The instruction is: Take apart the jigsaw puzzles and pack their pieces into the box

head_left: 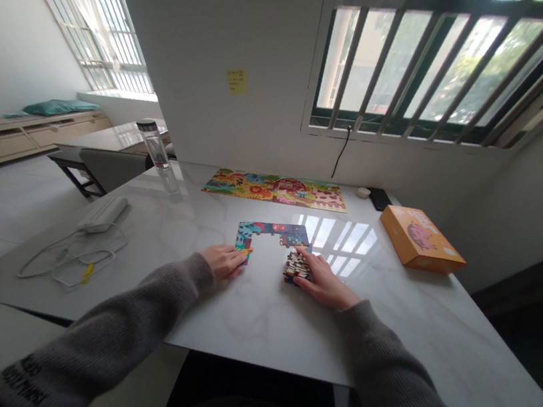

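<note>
A partly joined jigsaw puzzle [275,228] lies on the white table in front of me, forming a bent strip along its top and left sides, with dark blue, teal and red pictures. My left hand [223,261] rests at the strip's lower left end, its fingers stretched over the pieces there. On the right, a stack of puzzle pieces [297,265] shows its pale, knobbed edges. My right hand [324,281] grips that stack from its right side, thumb at the near edge and fingers at the far edge.
A finished colourful puzzle [276,189] lies near the wall. To the right is an orange box [419,239], with a black phone-like object [380,199] behind it. A glass bottle [154,144] stands back left. A white device [103,213] with a looped cable [68,262] occupies the left.
</note>
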{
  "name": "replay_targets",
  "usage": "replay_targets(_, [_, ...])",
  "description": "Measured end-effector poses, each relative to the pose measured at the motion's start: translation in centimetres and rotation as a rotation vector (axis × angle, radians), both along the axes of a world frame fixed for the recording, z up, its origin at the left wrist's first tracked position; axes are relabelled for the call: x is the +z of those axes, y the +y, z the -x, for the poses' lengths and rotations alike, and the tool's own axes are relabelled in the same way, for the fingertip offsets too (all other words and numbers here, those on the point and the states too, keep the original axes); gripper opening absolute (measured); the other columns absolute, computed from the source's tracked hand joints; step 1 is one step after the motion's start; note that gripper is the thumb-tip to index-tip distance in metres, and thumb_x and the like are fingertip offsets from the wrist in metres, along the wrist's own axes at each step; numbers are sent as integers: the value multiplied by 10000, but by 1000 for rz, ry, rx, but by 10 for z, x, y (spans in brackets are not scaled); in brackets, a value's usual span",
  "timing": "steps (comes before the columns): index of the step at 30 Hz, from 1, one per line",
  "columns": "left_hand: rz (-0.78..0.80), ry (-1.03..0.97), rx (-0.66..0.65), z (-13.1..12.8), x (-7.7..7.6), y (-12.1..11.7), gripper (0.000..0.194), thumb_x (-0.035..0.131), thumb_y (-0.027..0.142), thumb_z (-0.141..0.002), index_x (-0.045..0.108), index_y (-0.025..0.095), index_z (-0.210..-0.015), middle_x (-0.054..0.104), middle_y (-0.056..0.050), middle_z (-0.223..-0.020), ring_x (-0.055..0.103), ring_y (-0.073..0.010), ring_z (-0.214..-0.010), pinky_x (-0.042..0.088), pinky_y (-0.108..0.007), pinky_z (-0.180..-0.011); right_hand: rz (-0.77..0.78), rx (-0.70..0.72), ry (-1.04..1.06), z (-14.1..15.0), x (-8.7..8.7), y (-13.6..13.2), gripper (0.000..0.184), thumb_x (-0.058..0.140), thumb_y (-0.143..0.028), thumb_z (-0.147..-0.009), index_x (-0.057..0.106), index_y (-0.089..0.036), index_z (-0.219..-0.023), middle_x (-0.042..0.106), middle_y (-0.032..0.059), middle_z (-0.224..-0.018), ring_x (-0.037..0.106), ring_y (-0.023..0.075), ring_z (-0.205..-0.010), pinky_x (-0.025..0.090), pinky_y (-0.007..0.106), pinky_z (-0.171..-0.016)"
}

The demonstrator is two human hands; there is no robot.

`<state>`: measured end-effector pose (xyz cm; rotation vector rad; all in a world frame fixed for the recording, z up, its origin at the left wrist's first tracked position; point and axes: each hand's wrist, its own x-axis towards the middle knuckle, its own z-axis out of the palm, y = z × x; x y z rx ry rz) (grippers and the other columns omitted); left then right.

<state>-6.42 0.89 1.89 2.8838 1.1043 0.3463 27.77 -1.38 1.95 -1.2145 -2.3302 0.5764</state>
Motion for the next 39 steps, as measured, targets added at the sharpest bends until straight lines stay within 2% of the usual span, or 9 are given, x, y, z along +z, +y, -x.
replay_targets(4, [-44, -49, 30, -1, -4, 6, 226, 431, 265, -942, 645, 191, -941, 646, -79, -814, 582, -203, -771, 478, -317, -760, 1, 1, -13, 0, 1, 0, 713, 574, -447, -903, 298, -234, -1526, 549, 156, -1348, 522, 327, -1192, 403, 520, -1042])
replay_targets(8, [-49, -68, 39, -4, -7, 13, 169, 487, 288, -934, 629, 205, -897, 643, -81, -879, 576, -214, -831, 457, -315, -767, 8, -2, -19, 1, 2, 0, 715, 574, -432, -903, 290, -229, -1527, 535, 158, -1366, 506, 333, -1207, 392, 529, -1051])
replay_targets(17, [-60, -23, 146, -23, 9, 3, 124, 493, 129, -859, 589, 207, -864, 623, -57, -721, 581, -224, -714, 420, -358, -783, 14, 6, -24, 2, 3, -1, 713, 561, -430, -910, 271, -231, -1531, 505, 153, -1407, 480, 339, -1233, 381, 535, -1059])
replay_targets(21, [-141, -117, 163, -47, 9, -11, 112, 550, 118, -752, 567, 214, -808, 629, -35, -724, 579, -199, -704, 433, -345, -814, 17, 1, -30, 3, 5, -2, 718, 572, -416, -903, 279, -214, -1527, 509, 156, -1406, 487, 340, -1214, 389, 531, -1051])
replay_targets(26, [-247, -197, 187, -98, 5, -23, 48, 557, 171, -754, 543, 215, -743, 614, -21, -682, 559, -182, -666, 444, -334, -802, 4, 1, -28, 4, 5, -2, 719, 576, -394, -900, 279, -193, -1524, 503, 162, -1415, 482, 343, -1220, 380, 533, -1060])
replay_targets(31, [-307, -120, 175, -129, 5, -28, 52, 535, 190, -799, 577, 198, -827, 640, -47, -755, 590, -214, -751, 425, -368, -791, -21, 20, -15, 3, 2, 0, 702, 573, -389, -904, 289, -205, -1519, 497, 156, -1426, 472, 340, -1246, 377, 527, -1062])
replay_targets(33, [-279, -88, 137, -133, 7, -33, 80, 552, 242, -818, 573, 194, -879, 644, -59, -824, 598, -231, -809, 421, -380, -777, -27, 20, -10, 3, 1, 0, 690, 562, -383, -909, 294, -202, -1517, 499, 157, -1425, 474, 340, -1243, 377, 526, -1063])
replay_targets(37, [-198, -69, 100, -134, 8, -44, 324, 571, 477, -850, 555, 180, -981, 619, -100, -1005, 590, -264, -896, 437, -395, -758, -30, 27, -12, 3, 0, 0, 685, 539, -313, -902, 279, -200, -1525, 498, 150, -1428, 477, 335, -1230, 372, 532, -1062])
replay_targets(39, [-164, -91, 81, -132, 5, -46, 329, 545, 484, -881, 551, 179, -1003, 603, -110, -1069, 588, -262, -927, 448, -390, -772, -30, 26, -16, 3, -1, 1, 691, 533, -292, -896, 273, -193, -1529, 502, 149, -1423, 481, 333, -1220, 375, 534, -1056])
